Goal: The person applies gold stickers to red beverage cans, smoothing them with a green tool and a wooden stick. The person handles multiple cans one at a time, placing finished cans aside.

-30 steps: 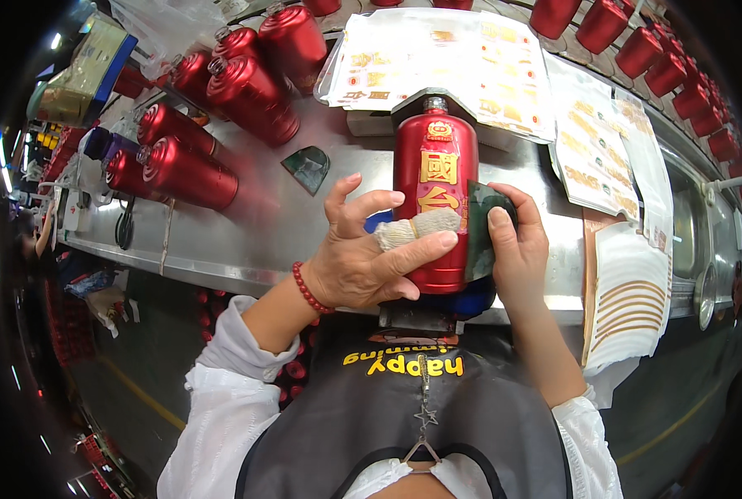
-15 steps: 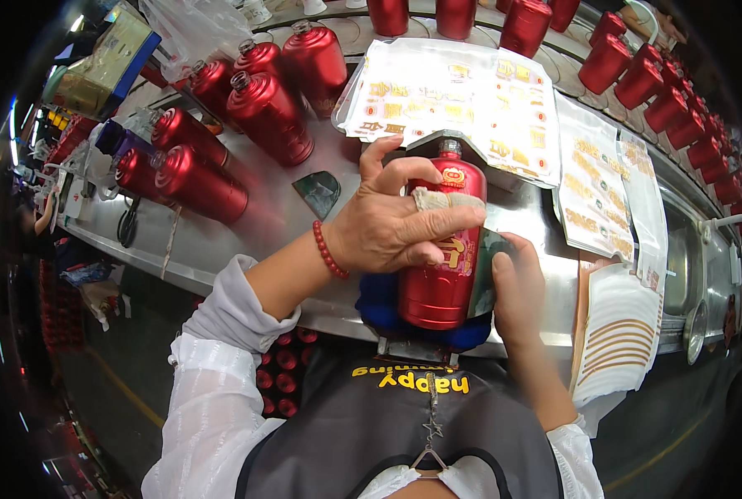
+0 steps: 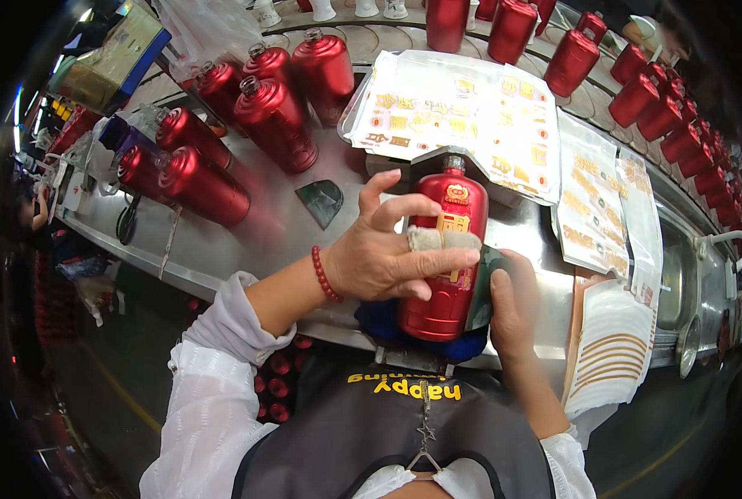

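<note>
A red metallic bottle with gold lettering and an emblem lies on a blue pad, its neck pointing away from me. My left hand reaches over it with fingers spread. One finger, wrapped in pale tape, and the thumb lie across the gold lettering. At the bottle's right side, my right hand grips a dark green flat piece, whose edge is against or very near the bottle. A similar dark green piece rests on the metal table to the left.
Several red bottles stand at the back left. Sheets of gold decals lie beyond the bottle, and more decal sheets are to the right. A curved conveyor carries further bottles. A metal sink sits at far right.
My left hand has shifted slightly toward me along the bottle, uncovering more gold lettering near the neck. The right hand keeps its grip on the green piece. The view has shifted a little.
</note>
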A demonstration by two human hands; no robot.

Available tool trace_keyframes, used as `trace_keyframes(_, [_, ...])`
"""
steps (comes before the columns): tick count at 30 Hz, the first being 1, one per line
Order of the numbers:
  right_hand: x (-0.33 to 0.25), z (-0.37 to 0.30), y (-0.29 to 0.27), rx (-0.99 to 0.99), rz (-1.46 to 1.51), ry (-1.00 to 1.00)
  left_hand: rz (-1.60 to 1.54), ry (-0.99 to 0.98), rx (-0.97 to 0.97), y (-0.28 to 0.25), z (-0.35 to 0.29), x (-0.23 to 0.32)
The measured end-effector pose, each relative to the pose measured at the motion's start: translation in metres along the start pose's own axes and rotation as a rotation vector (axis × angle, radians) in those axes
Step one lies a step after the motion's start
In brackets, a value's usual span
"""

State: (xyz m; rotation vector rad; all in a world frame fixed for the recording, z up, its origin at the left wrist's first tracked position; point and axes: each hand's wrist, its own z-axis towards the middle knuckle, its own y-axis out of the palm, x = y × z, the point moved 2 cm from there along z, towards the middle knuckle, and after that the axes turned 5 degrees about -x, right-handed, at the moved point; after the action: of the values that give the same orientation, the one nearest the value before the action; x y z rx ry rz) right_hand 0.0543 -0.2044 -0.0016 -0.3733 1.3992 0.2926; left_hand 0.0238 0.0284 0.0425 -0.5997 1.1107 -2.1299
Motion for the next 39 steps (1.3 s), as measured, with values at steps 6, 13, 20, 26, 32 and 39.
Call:
trace_keyframes(6, [-0.002,-0.001,0.002,-0.013,0.043,-0.005,-0.115,-0.124,0.090,0.011,0.020,-0.044])
trace_keyframes(13, [-0.015,0.007,-0.011,-0.044,0.040,0.006,-0.336,-0.314,0.152,0.011,0.015,-0.035])
trace_keyframes(20, [-0.057,0.056,-0.004,-0.054,-0.522,-0.559,-0.394,-0.526,0.051,0.018,-0.053,0.055])
trace_keyframes(26, [-0.097,0.049,0.006,-0.762,-0.623,-0.720,-0.097,-0.567,0.023,0.020,-0.056,0.074])
trace_keyframes(32, [-0.084,0.054,0.011,-0.505,-0.787,-1.003,-0.040,-0.568,0.049,0.020,-0.053,0.079])
trace_keyframes(39, [-0.075,0.056,-0.003,-0.317,-0.710,-0.926,-0.071,-0.553,0.061,0.022,-0.049,0.078])
